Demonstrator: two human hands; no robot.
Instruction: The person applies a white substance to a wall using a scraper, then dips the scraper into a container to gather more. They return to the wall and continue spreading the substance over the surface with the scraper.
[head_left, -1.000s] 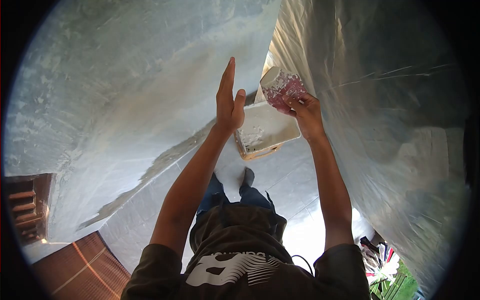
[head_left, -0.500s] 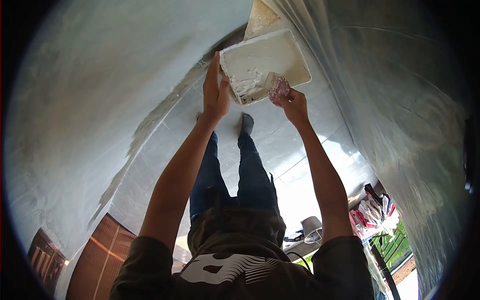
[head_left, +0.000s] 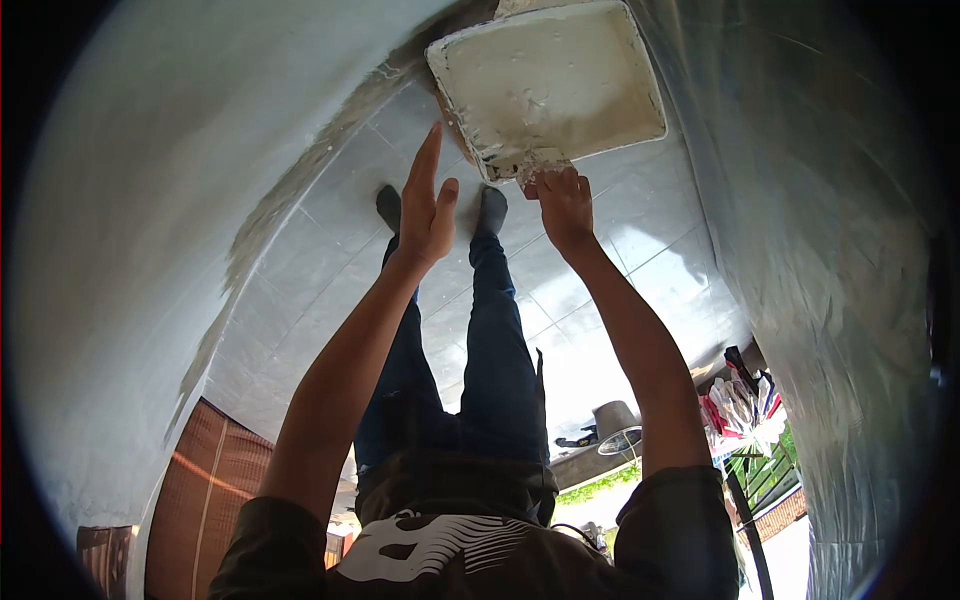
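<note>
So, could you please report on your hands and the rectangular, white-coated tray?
Left hand open, empty. Right hand gripping flat, white-smeared scraper at near edge of tray; contact unclear. Nothing visibly in the way.

A shallow rectangular tray with a pale, smeared rim (head_left: pixel 645 80) holds off-white paste (head_left: pixel 545 75). At the tray's near edge, the right hand (head_left: pixel 566 208) grips a small flat reddish scraper crusted with pale paste (head_left: pixel 541 163), its fingers curled around it; whether the scraper touches the tray is unclear. The left hand (head_left: pixel 430 215) hangs apart from the tray's near left corner, fingers straight, thumb spread. Dark-socked feet (head_left: pixel 491 210) stand on grey floor tiles (head_left: pixel 310 270) nearer than the tray. Left of it rises a smooth grey wall (head_left: pixel 180 200); right of it hangs translucent plastic sheeting (head_left: pixel 800 250).
</note>
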